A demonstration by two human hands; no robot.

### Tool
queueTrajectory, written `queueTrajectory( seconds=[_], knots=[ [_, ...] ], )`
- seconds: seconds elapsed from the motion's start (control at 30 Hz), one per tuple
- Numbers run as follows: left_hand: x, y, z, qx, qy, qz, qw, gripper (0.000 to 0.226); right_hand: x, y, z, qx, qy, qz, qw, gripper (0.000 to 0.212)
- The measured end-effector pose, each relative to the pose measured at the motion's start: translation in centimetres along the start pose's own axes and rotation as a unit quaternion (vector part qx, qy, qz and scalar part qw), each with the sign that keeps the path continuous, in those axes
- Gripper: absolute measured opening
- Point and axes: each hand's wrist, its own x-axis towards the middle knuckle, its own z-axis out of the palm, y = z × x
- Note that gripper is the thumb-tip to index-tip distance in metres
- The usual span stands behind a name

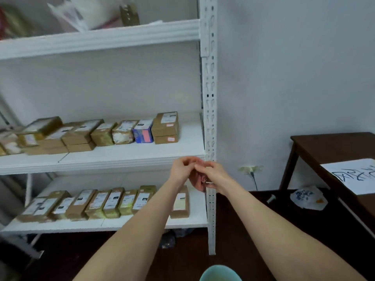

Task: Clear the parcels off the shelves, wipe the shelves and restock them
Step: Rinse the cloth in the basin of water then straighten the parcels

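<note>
A white metal shelf unit (101,159) fills the left half of the view. Several brown cardboard parcels (97,134) with white labels line the middle shelf, one of them blue (143,133). The lower shelf (60,226) carries another row of several parcels (97,203) lying side by side. My left hand (181,169) and my right hand (216,175) meet in front of the shelf's right post (210,98), level with the middle shelf's edge. Both have curled fingers touching each other, and I see nothing held between them.
The top shelf (101,37) holds white plastic bags (85,13). A dark wooden table (334,147) with a written white sheet (353,175) stands at the right. A white bag (308,198) lies on the dark floor beneath it. A teal round container (220,273) sits at the bottom edge.
</note>
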Motion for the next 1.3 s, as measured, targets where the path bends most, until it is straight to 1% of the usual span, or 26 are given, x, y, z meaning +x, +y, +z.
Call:
queueTrajectory(
  seconds=[0.07,0.17,0.23,0.33,0.43,0.5,0.57,0.63,0.73,0.83,0.9,1.03,1.07,1.13,1.2,1.23,1.3],
  knots=[
    [-0.2,0.6,-1.7,0.007,0.018,0.005,1.000,0.015,0.2,-1.2,0.8,-0.020,0.010,-0.021,1.000,0.021],
    [-0.1,1.2,-4.6,0.023,0.060,0.015,0.998,0.024,0.3,-3.3,2.1,-0.031,0.034,-0.040,0.998,0.030],
    [0.4,1.3,-6.3,0.041,0.072,0.021,0.996,0.025,1.0,-4.4,3.3,-0.039,0.046,-0.049,0.997,0.033],
    [1.8,1.0,-8.5,0.062,0.071,0.033,0.995,0.026,3.2,-5.6,5.6,-0.046,0.093,-0.063,0.993,0.033],
    [4.0,0.4,-11.2,0.062,0.070,0.041,0.995,0.027,5.9,-6.7,8.5,-0.079,0.126,-0.083,0.985,0.021],
    [6.1,0.0,-13.3,0.050,0.056,0.032,0.997,0.029,7.8,-7.5,10.4,-0.103,0.147,-0.078,0.981,0.017],
    [8.2,-0.5,-15.4,0.038,0.037,0.021,0.998,0.034,9.1,-8.7,12.1,-0.116,0.167,-0.078,0.976,0.018],
    [10.3,-0.9,-17.5,0.034,0.021,0.011,0.999,0.036,10.8,-9.9,13.8,-0.101,0.154,-0.079,0.980,0.022],
    [12.8,-1.4,-19.7,0.029,0.018,0.008,0.999,0.022,12.8,-11.5,16.0,-0.071,0.134,-0.056,0.987,0.023],
    [14.8,-1.1,-21.1,0.028,0.057,0.026,0.998,0.009,14.5,-12.4,17.4,-0.057,0.126,-0.030,0.990,0.026],
    [15.7,-0.7,-21.5,0.028,0.098,0.038,0.994,0.009,15.5,-12.7,17.7,-0.039,0.119,-0.007,0.992,0.029],
    [17.2,0.0,-21.7,0.032,0.147,0.035,0.988,0.014,16.0,-13.2,17.7,-0.069,0.121,0.028,0.990,0.030],
    [17.5,0.0,-21.7,0.027,0.158,0.032,0.987,0.012,16.0,-13.3,17.6,-0.071,0.107,0.039,0.991,0.032],
    [17.7,0.3,-21.7,0.015,0.166,0.034,0.985,0.005,16.0,-13.5,17.5,-0.062,0.037,0.062,0.995,0.043],
    [17.6,0.7,-21.5,0.013,0.127,0.045,0.991,0.005,16.3,-13.7,17.7,-0.058,-0.041,0.063,0.996,0.057],
    [17.4,1.1,-21.4,0.013,0.091,0.042,0.995,0.008,16.7,-13.8,17.9,-0.047,-0.058,0.057,0.996,0.056],
    [17.2,1.8,-21.0,0.006,0.017,0.008,1.000,0.017,17.5,-13.8,18.4,-0.004,-0.055,0.037,0.998,0.040]
  ],
)
